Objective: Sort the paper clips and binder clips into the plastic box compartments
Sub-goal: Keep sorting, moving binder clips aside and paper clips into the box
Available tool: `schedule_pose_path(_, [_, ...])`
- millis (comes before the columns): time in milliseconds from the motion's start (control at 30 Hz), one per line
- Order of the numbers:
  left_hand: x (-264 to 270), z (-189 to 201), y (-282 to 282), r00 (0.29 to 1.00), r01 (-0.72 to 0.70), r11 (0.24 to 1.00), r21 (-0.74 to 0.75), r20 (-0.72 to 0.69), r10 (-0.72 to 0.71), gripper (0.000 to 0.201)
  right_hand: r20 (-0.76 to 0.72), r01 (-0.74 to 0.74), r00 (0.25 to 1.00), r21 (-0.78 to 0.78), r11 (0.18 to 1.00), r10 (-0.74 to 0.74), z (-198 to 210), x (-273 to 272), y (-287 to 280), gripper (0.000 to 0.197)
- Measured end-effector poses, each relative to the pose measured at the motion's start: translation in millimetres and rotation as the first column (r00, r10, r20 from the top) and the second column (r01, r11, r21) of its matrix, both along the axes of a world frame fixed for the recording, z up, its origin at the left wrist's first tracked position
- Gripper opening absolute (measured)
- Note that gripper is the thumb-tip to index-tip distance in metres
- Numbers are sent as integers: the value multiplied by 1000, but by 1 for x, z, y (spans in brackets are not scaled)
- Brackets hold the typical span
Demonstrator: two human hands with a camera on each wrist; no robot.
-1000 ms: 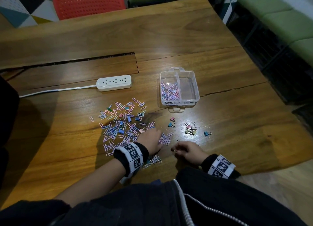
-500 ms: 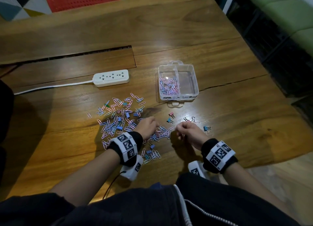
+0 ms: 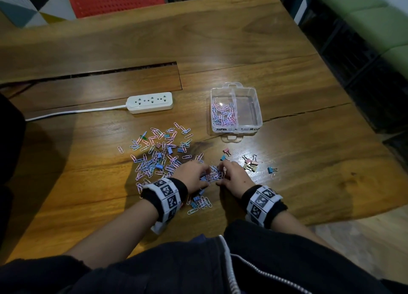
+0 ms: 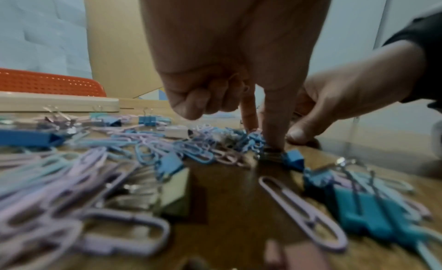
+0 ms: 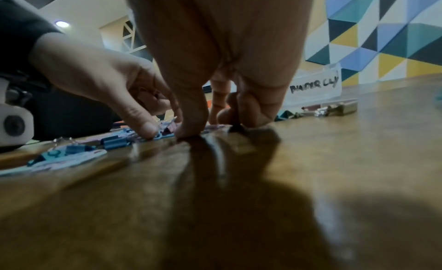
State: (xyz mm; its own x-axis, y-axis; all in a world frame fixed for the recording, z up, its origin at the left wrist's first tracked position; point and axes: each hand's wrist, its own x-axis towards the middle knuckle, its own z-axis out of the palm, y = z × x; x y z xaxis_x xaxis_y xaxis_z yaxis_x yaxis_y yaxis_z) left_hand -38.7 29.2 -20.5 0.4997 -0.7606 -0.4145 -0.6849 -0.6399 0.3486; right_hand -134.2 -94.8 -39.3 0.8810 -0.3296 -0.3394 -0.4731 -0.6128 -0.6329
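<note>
1. The plastic box (image 3: 258, 108) stands toward the far right of the table (image 3: 220, 40). Its left compartment holds a heap of paper clips; the right one looks empty.

2. The mixed pile (image 3: 159, 154) of paper clips and a few blue binder clips lies left of centre, toward the near edge. A small group of binder clips (image 3: 250, 164) sits apart on the right, nearer the box.

3. The left hand (image 3: 191, 178) and the right hand (image 3: 235, 179) meet over a small cluster of paper clips (image 3: 213, 174) at the pile's right fringe.

4. In the left wrist view the left index finger points straight down, its tip pressing a clip to the wood, while the other fingers are curled under and hold nothing I can see.

5. The right thumb and fingertips touch the table around the cluster. Whether they actually pinch a clip, I cannot tell.

6. Risks, as I judge them:
   - Clips hook together, so lifting one may drag up a chain and drop some on the way to the box.
   - A blue binder clip lies just beside the fingertips and could be swept up with the paper clips into the wrong compartment.
   - Flat clips on glossy wood may slide instead of lifting.
</note>
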Motion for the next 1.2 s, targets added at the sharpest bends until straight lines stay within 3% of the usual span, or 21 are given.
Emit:
schedule_pose_path(200, [1, -3, -10, 994, 80, 996, 29, 78, -82, 28, -20, -99, 995, -67, 993, 98, -1, 3, -5, 6])
schedule_pose_path(367, [14, -1, -10, 995, -51, 998, -37, -93, 48, 29, -11, -137, 991, -68, 988, 137, -1, 0, -8, 14])
schedule_pose_path(500, [21, 5, -12, 941, -230, 966, -122, -280, 189, 23, 1, -65, 998, 17, 998, 65, 4, -4, -6, 4])
schedule_pose_path(567, [25, 5, -12, 789, -444, 887, -131, -527, 317, 23, 8, 36, 999, 101, 994, -37, 9, -5, -9, 8])
schedule_pose_path(633, [28, 6, -12, 532, -648, 758, -71, -755, 384, 24, 2, 156, 987, 227, 961, -161, 16, -5, -15, 14])
schedule_pose_path(700, [30, 8, -12, 305, -778, 628, -5, -877, 371, 22, -18, 278, 954, 418, 865, -298, 22, -6, -20, 19])
schedule_pose_path(733, [31, 9, -13, 238, -812, 583, 17, -903, 357, 22, -37, 325, 933, 515, 794, -358, 25, -6, -22, 20])
schedule_pose_path(867, [31, 10, -14, 154, -824, 564, 63, -932, 328, 24, -129, 369, 879, 792, 486, -459, 34, -7, -30, 19])
schedule_pose_path(967, [32, 8, -13, 96, -827, 549, 120, -932, 349, 22, -227, 390, 886, 837, 385, -404, 34, -7, -31, 27])
schedule_pose_path(1000, [32, 8, -13, 122, -808, 576, 121, -923, 365, 20, -257, 402, 887, 840, 365, -385, 33, -7, -31, 27])
schedule_pose_path(1033, [31, 7, -13, 193, -770, 630, 103, -903, 384, 19, -286, 416, 883, 844, 338, -371, 32, -7, -30, 27])
schedule_pose_path(1067, [29, 7, -12, 318, -704, 707, 64, -862, 394, 17, -313, 435, 874, 846, 310, -372, 31, -7, -29, 27])
schedule_pose_path(1100, [27, 8, -12, 487, -605, 796, 14, -785, 384, 15, -328, 451, 864, 842, 296, -382, 30, -5, -28, 28])
schedule_pose_path(1133, [24, 9, -10, 665, -476, 879, -27, -665, 340, 12, -327, 462, 860, 825, 325, -392, 29, -4, -27, 28])
schedule_pose_path(1167, [21, 9, -8, 818, -323, 945, -42, -514, 257, 15, -298, 456, 870, 789, 412, -392, 27, -2, -25, 26])
schedule_pose_path(1200, [18, 8, -6, 921, -164, 986, -18, -361, 147, 24, -239, 418, 899, 718, 556, -367, 27, -1, -22, 22])
